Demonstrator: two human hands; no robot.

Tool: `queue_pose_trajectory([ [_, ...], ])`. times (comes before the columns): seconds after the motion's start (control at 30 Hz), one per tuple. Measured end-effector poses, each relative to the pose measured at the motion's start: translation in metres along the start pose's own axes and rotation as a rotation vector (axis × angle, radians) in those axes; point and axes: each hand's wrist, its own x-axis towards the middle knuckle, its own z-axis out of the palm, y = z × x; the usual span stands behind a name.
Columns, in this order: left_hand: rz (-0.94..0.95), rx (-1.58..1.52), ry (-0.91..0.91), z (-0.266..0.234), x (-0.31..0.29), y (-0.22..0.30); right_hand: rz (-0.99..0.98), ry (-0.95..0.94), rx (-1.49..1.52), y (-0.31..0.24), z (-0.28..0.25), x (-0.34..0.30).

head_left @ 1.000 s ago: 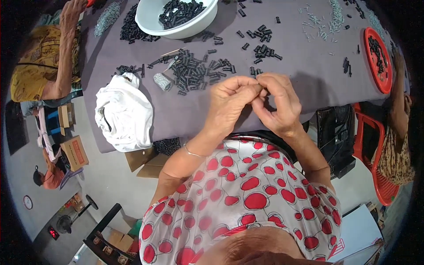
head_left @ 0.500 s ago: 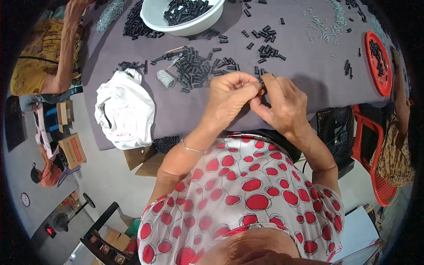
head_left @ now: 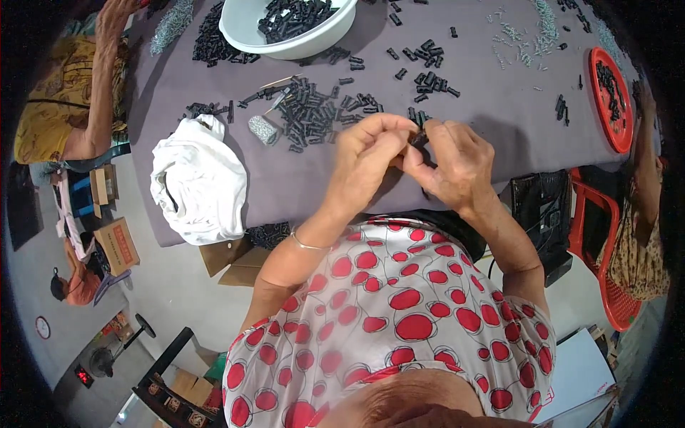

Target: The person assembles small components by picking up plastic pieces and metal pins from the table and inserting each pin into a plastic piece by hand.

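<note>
My left hand (head_left: pixel 367 160) and my right hand (head_left: pixel 454 165) meet over the near edge of the grey cloth-covered table. Between their fingertips is a small black plastic part (head_left: pixel 419 138), partly hidden by the fingers. Both hands are closed in a pinch around it. Just beyond the fingertips lie a few more black plastic parts (head_left: pixel 427 91). Left of my left hand spreads a loose heap of the same black parts (head_left: pixel 314 114). A small silvery-grey cylinder (head_left: pixel 264 130) and thin sticks (head_left: pixel 280 83) rest beside that heap.
A white basin (head_left: pixel 292 48) of black parts stands at the far side. Small metal springs (head_left: pixel 524 50) lie scattered far right, near a red tray (head_left: pixel 610 139). A white cloth (head_left: pixel 200 182) is bunched at left. Other people sit at both sides; a red chair (head_left: pixel 606 264) stands right.
The black part between my fingertips shows more now, and my fingers have shifted slightly around it. The whole view has moved a little; the things on the table look unchanged.
</note>
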Motion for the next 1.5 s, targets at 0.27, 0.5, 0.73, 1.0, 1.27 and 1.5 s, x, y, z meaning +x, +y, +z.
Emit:
queue_pose_trajectory([
  [0.27, 0.195, 0.093, 0.0, -0.001, -0.003, -0.016, -0.052, 0.051, 0.038, 0.015, 0.004, -0.003],
  [0.5, 0.209, 0.188, 0.016, 0.0, -0.002, -0.016, -0.056, 0.048, 0.083, 0.021, 0.007, -0.006],
  [0.73, 0.256, 0.252, -0.018, -0.003, -0.004, -0.016, -0.112, 0.048, 0.082, 0.019, 0.007, -0.004],
  [1.0, 0.274, 0.27, -0.169, -0.012, -0.002, -0.014, -0.223, 0.117, 0.104, 0.016, 0.006, -0.005],
  [1.27, 0.09, 0.038, -0.17, -0.016, 0.002, -0.018, -0.09, -0.131, 0.341, 0.02, -0.013, 0.003],
  [1.5, 0.148, 0.181, -0.168, -0.019, 0.003, -0.026, 0.008, 0.008, 0.144, 0.049, -0.002, 0.03],
])
